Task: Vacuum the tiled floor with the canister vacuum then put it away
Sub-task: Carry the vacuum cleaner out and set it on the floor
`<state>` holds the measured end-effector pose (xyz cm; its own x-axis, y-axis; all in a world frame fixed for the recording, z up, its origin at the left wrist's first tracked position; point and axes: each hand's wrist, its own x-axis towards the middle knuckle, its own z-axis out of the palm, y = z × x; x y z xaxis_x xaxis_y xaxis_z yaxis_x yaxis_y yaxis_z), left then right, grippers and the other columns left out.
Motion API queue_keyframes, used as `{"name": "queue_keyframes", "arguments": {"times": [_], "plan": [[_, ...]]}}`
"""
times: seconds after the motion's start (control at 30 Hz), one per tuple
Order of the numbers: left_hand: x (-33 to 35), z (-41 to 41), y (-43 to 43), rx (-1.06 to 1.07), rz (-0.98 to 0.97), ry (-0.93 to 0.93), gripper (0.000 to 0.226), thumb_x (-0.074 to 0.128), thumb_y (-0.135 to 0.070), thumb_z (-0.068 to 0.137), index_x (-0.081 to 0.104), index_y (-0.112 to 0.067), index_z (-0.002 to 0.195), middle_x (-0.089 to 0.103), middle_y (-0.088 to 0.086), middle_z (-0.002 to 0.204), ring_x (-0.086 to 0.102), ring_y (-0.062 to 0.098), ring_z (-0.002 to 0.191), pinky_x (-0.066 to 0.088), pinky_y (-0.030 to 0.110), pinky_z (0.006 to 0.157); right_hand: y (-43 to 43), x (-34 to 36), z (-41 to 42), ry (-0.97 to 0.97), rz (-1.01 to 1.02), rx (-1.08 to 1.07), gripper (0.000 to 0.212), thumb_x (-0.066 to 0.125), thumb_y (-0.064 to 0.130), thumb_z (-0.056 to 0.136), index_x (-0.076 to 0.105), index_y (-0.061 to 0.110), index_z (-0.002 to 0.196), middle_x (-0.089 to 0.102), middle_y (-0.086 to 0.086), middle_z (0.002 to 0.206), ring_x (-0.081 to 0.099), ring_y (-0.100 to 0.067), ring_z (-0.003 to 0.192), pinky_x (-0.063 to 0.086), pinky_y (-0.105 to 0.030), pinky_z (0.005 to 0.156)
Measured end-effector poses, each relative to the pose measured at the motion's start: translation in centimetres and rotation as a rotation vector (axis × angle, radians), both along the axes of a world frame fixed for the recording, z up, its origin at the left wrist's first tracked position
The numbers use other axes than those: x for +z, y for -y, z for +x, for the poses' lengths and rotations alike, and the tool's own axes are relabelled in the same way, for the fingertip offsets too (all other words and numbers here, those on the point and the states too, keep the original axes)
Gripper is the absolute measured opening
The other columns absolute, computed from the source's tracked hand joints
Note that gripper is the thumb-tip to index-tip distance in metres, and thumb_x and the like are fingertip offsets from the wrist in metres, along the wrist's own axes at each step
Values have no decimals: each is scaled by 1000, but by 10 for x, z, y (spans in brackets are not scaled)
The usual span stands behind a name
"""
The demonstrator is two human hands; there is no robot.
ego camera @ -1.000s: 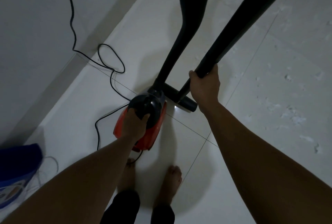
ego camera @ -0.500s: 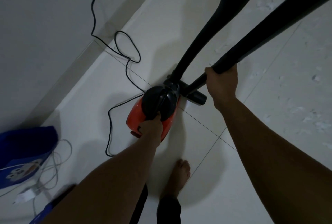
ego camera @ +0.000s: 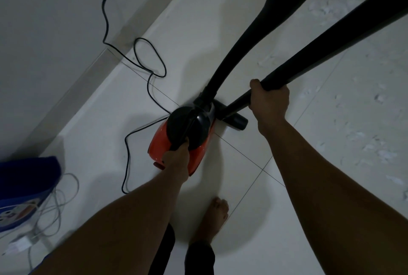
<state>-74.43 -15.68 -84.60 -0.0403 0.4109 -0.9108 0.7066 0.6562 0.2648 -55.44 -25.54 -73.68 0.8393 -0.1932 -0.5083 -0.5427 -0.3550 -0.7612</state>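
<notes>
A small red and black canister vacuum (ego camera: 174, 142) is at the centre, over the white tiled floor (ego camera: 276, 219). My left hand (ego camera: 176, 159) grips the black handle at its rear. A black hose (ego camera: 247, 32) rises from its front out of the top of the view. My right hand (ego camera: 270, 102) grips the black wand (ego camera: 335, 45) where it narrows; the floor nozzle (ego camera: 237, 121) lies just right of the canister. White debris flecks (ego camera: 364, 138) are scattered on the tiles at the right.
The black power cord (ego camera: 150, 69) loops over the floor left of the vacuum and runs up along the grey wall (ego camera: 44, 43). A blue box (ego camera: 22, 188) with pale cables (ego camera: 57, 204) sits at lower left. My bare foot (ego camera: 213, 217) stands just behind the vacuum.
The view has shifted, so the vacuum and cord now sit further right and up. My left hand slid from the canister's black top to the handle at its rear. My right hand keeps its grip.
</notes>
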Motion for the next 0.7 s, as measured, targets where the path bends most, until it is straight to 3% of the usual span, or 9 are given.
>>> {"name": "queue_keyframes", "arguments": {"times": [0.07, 0.13, 0.23, 0.3, 0.37, 0.43, 0.5, 0.57, 0.7], "plan": [[-4, -2, -4, -8, 2, 30, 85, 71, -53, 83, 38, -7, 147, 52, 14, 138, 49, 38, 128, 37, 51, 111, 3, -1, 0, -4, 12, -6, 47, 69, 33, 78, 59, 16, 121, 70, -2, 99, 71, -15, 77, 62, -40, 74], [-11, -1, -7, -5, -10, 34, 112, 75, -66, 66, 29, -10, 152, 48, 15, 145, 45, 40, 132, 36, 58, 111, 5, -3, -1, 1, 16, -12, 45, 70, 32, 81, 58, 18, 121, 69, 1, 100, 71, -14, 78, 62, -39, 75], [-15, 2, -12, 15, 7, -29, 129, 81, -63, 57, 10, -22, 157, 35, 16, 155, 33, 45, 141, 32, 65, 111, 4, -1, 1, 7, 19, -17, 48, 71, 32, 82, 57, 19, 126, 69, 2, 102, 71, -14, 82, 61, -40, 78], [-3, 7, -13, -23, 52, -31, 117, 82, -48, 73, 7, -19, 157, 38, 16, 153, 35, 43, 141, 30, 63, 114, 2, 3, 4, 1, 22, -31, 46, 72, 32, 82, 56, 21, 124, 68, 4, 101, 70, -14, 83, 61, -41, 81], [4, 12, -11, -119, 132, 44, 94, 77, -35, 82, 21, -17, 155, 53, 11, 141, 50, 37, 132, 36, 55, 112, -1, 9, 8, 2, 25, -46, 38, 73, 31, 81, 56, 25, 114, 67, 6, 97, 69, -14, 82, 61, -42, 81], [11, 16, -9, -295, 255, 129, 81, 70, -46, 79, 33, -25, 148, 59, 4, 129, 57, 31, 123, 42, 50, 108, -2, 17, 15, 7, 7, -60, 30, 73, 31, 81, 60, 20, 106, 69, 2, 90, 69, -16, 75, 61, -43, 77], [15, 23, -9, -510, 373, 151, 86, 58, -61, 73, 32, -26, 147, 54, 5, 136, 52, 30, 129, 40, 55, 109, -4, 28, 22, 26, 3, -64, 24, 73, 27, 80, 64, 16, 99, 70, -1, 84, 66, -16, 68, 62, -42, 71], [27, 34, -9, -659, 474, 183, 77, 52, -58, 78, 35, -25, 145, 52, 2, 138, 49, 26, 131, 40, 56, 109, -4, 42, 27, 54, 10, -62, 20, 74, 25, 78, 66, 15, 94, 68, -1, 78, 64, -14, 65, 59, -37, 65], [85, 66, -11, -684, 578, 425, 45, 62, -50, 84, 55, -23, 120, 64, -8, 106, 63, 13, 103, 54, 40, 94, -10, 77, 32, 113, 43, -57, 23, 75, 19, 80, 66, 11, 99, 66, 0, 78, 62, -12, 63, 54, -30, 61]]}}
